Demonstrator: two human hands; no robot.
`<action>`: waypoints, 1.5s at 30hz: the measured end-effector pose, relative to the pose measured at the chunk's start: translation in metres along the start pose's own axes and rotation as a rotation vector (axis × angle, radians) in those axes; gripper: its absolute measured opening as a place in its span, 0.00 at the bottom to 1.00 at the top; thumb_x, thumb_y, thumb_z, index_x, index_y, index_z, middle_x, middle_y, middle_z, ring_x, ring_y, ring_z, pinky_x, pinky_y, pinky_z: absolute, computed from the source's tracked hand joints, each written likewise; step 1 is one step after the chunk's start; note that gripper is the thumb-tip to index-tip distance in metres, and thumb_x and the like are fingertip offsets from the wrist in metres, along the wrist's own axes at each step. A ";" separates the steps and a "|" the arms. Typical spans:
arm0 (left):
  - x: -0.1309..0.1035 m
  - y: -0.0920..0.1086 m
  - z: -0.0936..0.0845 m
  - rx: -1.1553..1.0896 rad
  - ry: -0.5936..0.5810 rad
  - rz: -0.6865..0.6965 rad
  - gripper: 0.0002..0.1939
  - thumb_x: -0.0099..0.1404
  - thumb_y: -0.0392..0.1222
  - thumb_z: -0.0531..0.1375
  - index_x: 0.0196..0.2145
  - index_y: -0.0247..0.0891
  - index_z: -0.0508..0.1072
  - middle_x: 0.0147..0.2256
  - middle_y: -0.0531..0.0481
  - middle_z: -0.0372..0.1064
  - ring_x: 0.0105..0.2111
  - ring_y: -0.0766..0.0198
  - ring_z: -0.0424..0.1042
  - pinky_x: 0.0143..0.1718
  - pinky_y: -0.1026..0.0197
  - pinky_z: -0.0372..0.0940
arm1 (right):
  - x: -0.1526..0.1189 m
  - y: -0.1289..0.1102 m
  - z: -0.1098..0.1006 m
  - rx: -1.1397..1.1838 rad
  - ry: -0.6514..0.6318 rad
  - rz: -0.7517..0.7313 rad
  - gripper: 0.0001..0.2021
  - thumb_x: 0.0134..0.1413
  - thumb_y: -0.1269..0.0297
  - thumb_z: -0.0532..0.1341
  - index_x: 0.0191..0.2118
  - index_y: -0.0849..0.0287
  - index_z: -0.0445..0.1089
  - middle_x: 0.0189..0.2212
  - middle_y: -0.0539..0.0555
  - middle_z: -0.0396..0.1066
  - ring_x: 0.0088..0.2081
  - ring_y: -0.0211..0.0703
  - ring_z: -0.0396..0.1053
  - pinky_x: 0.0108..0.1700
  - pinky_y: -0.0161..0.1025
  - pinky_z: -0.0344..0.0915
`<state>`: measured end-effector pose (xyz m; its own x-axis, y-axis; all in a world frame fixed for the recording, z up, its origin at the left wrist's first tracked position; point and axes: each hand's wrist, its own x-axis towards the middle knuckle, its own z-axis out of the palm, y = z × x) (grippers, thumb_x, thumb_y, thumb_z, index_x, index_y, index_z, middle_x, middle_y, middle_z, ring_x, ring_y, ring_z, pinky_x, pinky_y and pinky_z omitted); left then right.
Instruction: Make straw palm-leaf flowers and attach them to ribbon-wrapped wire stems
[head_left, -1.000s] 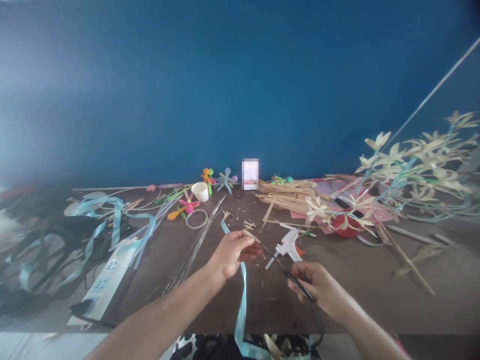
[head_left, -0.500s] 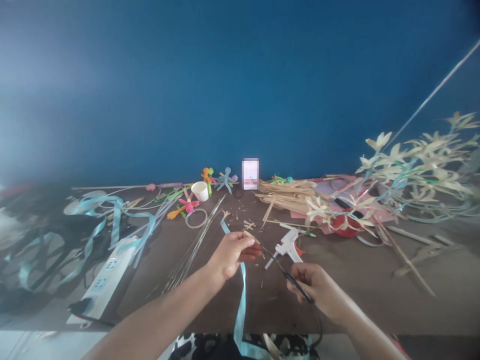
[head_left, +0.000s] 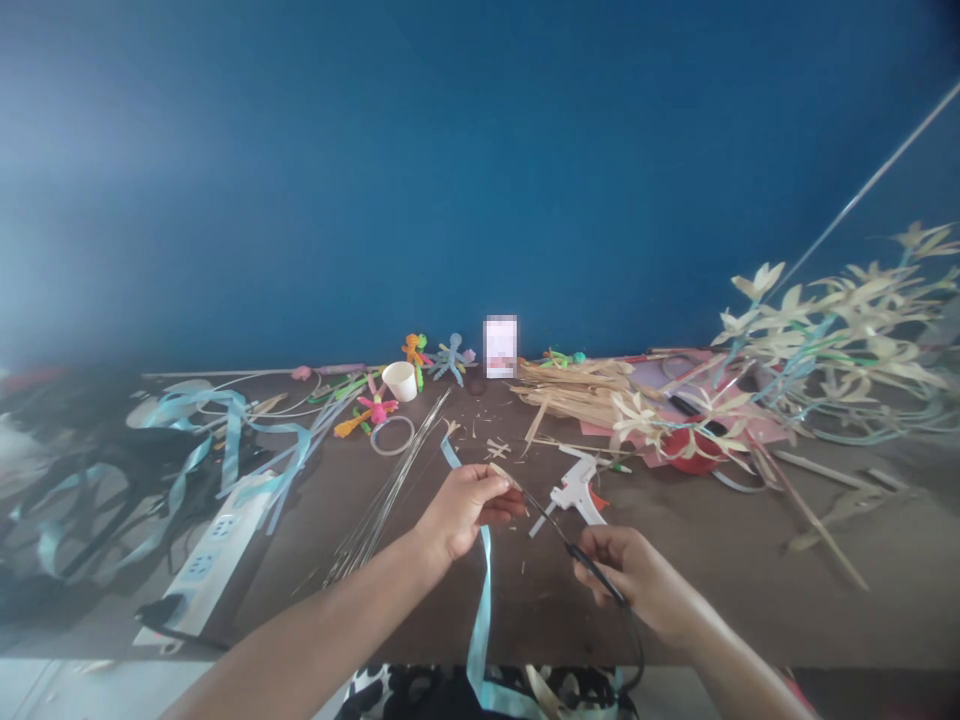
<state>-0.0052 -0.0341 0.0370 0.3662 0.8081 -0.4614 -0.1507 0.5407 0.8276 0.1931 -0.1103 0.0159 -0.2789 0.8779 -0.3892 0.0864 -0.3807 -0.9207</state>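
Observation:
My right hand (head_left: 622, 570) is closed on a pair of black-handled scissors (head_left: 596, 572). The blades point up and left, their tips close to the fingers of my left hand (head_left: 472, 510). Thumb and fingers of my left hand pinch a small pale strip (head_left: 504, 474), probably dried husk. Partly hidden by that hand, a light blue ribbon (head_left: 484, 590) runs from the table down over its front edge to my lap. Beyond the scissors lies a white glue gun (head_left: 577, 488) with an orange trigger.
A bundle of thin wires (head_left: 390, 485) lies left of my hands. Farther left is a white power strip (head_left: 210, 560). A paper cup (head_left: 400, 382) and a roll of tape (head_left: 393, 435) stand behind. Dried husk strips (head_left: 577, 392) and pale artificial flowers (head_left: 832, 320) fill the back right.
Both hands stay almost in place, still holding the strip and the scissors. Only a very slight shift of the scissor blades near the left fingers shows.

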 end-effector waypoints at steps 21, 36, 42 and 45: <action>0.006 -0.006 -0.005 -0.006 -0.004 -0.008 0.07 0.51 0.38 0.57 0.26 0.31 0.70 0.28 0.43 0.71 0.27 0.63 0.72 0.22 0.69 0.62 | 0.005 0.005 0.002 0.009 0.090 0.014 0.15 0.41 0.56 0.60 0.19 0.61 0.57 0.12 0.44 0.57 0.15 0.28 0.54 0.19 0.28 0.47; 0.077 0.024 -0.053 1.094 0.185 0.154 0.11 0.51 0.42 0.52 0.22 0.35 0.71 0.23 0.50 0.71 0.21 0.68 0.69 0.24 0.68 0.60 | 0.001 0.056 0.015 0.419 0.138 0.074 0.13 0.45 0.56 0.59 0.26 0.63 0.61 0.12 0.45 0.58 0.13 0.24 0.43 0.15 0.27 0.34; 0.113 0.039 -0.048 1.405 0.241 0.120 0.05 0.47 0.39 0.57 0.19 0.38 0.73 0.17 0.51 0.69 0.22 0.64 0.69 0.27 0.65 0.60 | -0.001 0.067 0.019 0.537 0.178 0.086 0.13 0.44 0.57 0.60 0.27 0.63 0.63 0.13 0.47 0.60 0.13 0.23 0.44 0.15 0.27 0.34; 0.125 0.044 -0.046 1.513 0.267 0.123 0.04 0.46 0.39 0.59 0.21 0.38 0.73 0.22 0.46 0.71 0.27 0.61 0.70 0.30 0.63 0.60 | -0.001 0.066 0.019 0.543 0.166 0.089 0.13 0.44 0.57 0.60 0.27 0.64 0.63 0.13 0.47 0.60 0.13 0.22 0.43 0.15 0.27 0.34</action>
<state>-0.0081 0.1013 0.0006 0.2267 0.9347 -0.2737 0.9358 -0.1312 0.3273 0.1807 -0.1418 -0.0440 -0.1350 0.8528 -0.5045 -0.4129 -0.5112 -0.7538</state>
